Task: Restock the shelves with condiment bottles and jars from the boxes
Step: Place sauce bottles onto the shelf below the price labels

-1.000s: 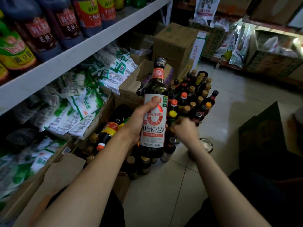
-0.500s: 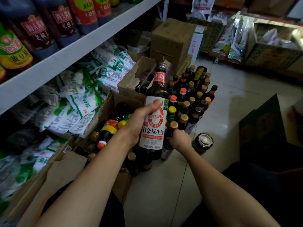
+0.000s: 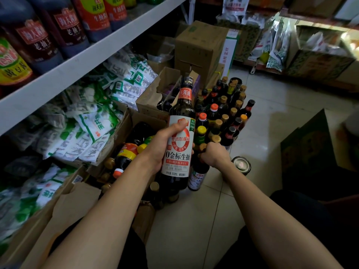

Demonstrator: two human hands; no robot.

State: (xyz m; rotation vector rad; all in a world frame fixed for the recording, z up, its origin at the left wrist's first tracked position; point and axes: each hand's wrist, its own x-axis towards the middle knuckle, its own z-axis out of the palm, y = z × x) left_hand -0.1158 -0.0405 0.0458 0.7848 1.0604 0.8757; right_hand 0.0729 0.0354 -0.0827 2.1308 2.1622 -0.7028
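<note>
Risks first.
- Bottles on the floor point(image 3: 223, 113) stand packed cap to cap on hard tile. Dragging one out at a slant would likely tip its neighbours, and I judge them to be glass.
- The small dark bottle point(image 3: 197, 175) is held only at the top. If the cap is slick or loose, it could slip and drop onto the floor point(image 3: 194, 220).
- A lidded jar point(image 3: 241, 165) sits just beside the right wrist, so a careless swing of the forearm would knock it.
- The tall soy sauce bottle point(image 3: 180, 160) is carried one-handed over an open cardboard box point(image 3: 136, 117) of bigger bottles. A loose grip on the smooth label could let it fall on them.

Hands.
- Left hand point(image 3: 165, 146): wrapped round the middle of the soy sauce bottle, thumb across the white label. The bottle is upright, in the air, below the shelf point(image 3: 93, 61) and not yet on it.
- Right hand point(image 3: 213, 154): fist closed over the neck of the small dark bottle at the near edge of the cluster. I cannot tell whether its base has left the floor.
</note>
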